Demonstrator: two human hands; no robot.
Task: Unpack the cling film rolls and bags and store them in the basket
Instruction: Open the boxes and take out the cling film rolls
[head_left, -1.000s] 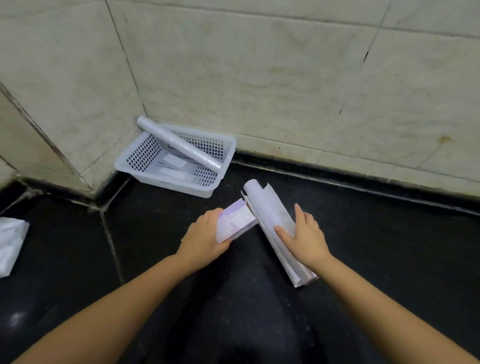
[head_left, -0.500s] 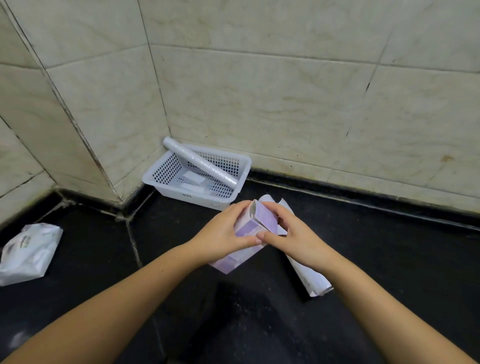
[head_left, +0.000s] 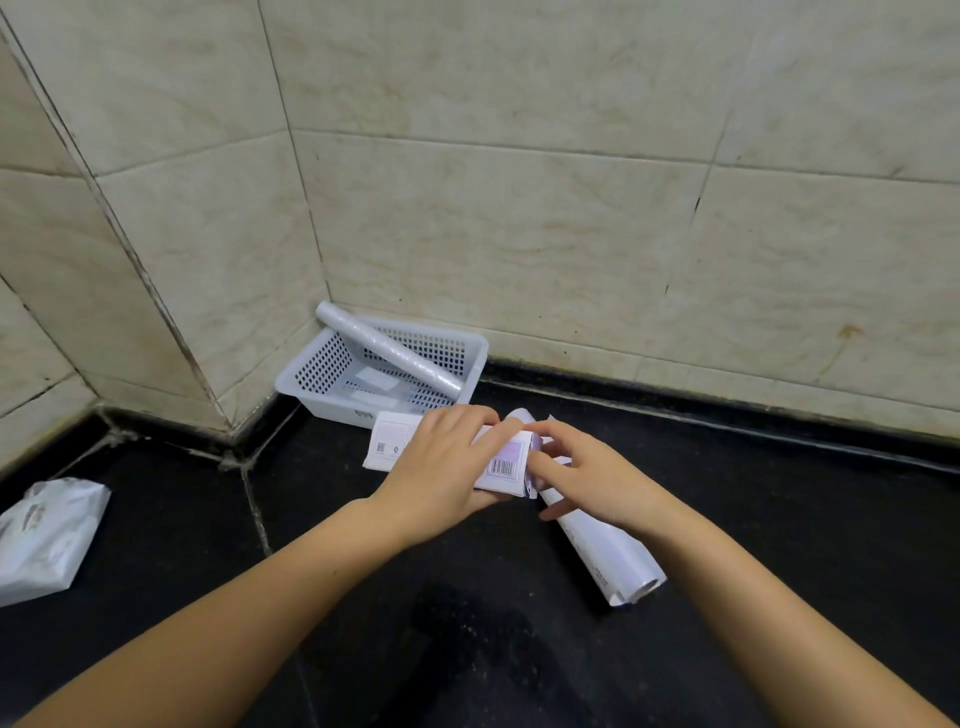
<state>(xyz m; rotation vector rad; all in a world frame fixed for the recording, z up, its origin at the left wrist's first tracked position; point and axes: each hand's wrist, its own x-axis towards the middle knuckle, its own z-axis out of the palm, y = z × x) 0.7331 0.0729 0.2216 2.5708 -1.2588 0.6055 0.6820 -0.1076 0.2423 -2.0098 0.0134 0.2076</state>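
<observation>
- Fingers of the left hand (head_left: 441, 467) wrap over the middle of a flat white-and-lilac cardboard box (head_left: 447, 457), clamping it just above the black stone surface (head_left: 779, 519).
- Fingers of the right hand (head_left: 587, 478) are pinched at the box's right end, by the barcode, apparently working its flap open.
- Box's long axis runs left to right, so its openable end points toward the right hand; that hand is the nearer one for pulling out the contents, while the left hand steadies the body.
- A paper-wrapped cling film roll (head_left: 602, 551) lies on the surface under the right wrist, its axis running from far-left to near-right.
- White perforated plastic basket (head_left: 467, 353) sits in the tiled corner, just beyond the box on the far side, with a bare cling film roll (head_left: 389, 351) propped diagonally across it.
- A crumpled white plastic bag (head_left: 47, 535) lies well apart at the left.
</observation>
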